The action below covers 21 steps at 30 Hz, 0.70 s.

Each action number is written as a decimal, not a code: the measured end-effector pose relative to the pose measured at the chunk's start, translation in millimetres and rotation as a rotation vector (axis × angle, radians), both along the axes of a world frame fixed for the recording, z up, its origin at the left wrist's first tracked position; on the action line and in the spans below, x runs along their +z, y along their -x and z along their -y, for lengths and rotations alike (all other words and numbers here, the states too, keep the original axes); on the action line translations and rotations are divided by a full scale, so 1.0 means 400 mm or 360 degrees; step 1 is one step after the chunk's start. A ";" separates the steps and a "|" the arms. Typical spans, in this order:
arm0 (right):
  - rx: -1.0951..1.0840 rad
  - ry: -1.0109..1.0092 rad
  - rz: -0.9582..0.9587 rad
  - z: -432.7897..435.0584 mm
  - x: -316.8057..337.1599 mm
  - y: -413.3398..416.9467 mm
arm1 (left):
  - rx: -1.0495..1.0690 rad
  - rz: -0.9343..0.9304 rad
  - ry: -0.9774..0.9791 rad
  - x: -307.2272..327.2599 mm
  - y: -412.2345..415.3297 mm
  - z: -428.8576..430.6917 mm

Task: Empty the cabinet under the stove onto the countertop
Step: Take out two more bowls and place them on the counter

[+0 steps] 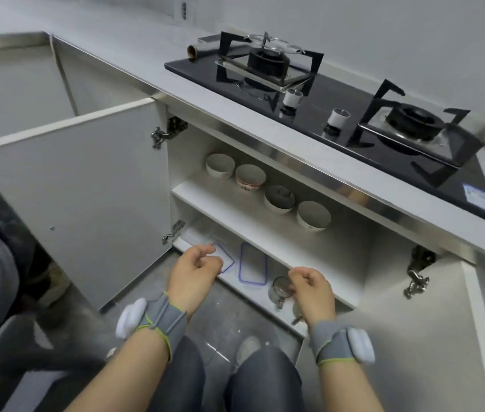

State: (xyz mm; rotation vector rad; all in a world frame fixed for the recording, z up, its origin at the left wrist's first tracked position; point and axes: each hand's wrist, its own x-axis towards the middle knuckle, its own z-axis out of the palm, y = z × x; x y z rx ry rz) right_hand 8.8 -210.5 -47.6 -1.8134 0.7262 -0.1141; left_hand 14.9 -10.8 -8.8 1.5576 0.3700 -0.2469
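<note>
White cabinet (pixel 187 162): it stood under the stove in the middle of the frame, with both doors swung open.
Black stove (pixel 339 114): its glass top with two burners lay at the upper right, set in the pale countertop (pixel 146 55).
Four bowls (pixel 279 199): they stood in a row on the upper shelf, and one had a red pattern.
Clear boxes (pixel 253 264): they lay on the lower shelf with blue-rimmed lids, one partly behind your left hand.
Small glass cup (pixel 279 288): it stood on the lower shelf, just left of your right hand.
Your left hand (pixel 195 273): it hung before the lower shelf, with fingers loosely curled and nothing in them.
Your right hand (pixel 314 291): its fingers were curled beside the cup; whether they touched it, I could not tell.
Grey wrist bands (pixel 158 319): you wore one on each wrist, each with a white unit.
</note>
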 end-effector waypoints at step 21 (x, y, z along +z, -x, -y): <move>-0.0276 0.0130 -0.0195 0.253 -0.353 -0.496 | 0.0039 -0.0207 0.0075 -0.342 -0.331 0.158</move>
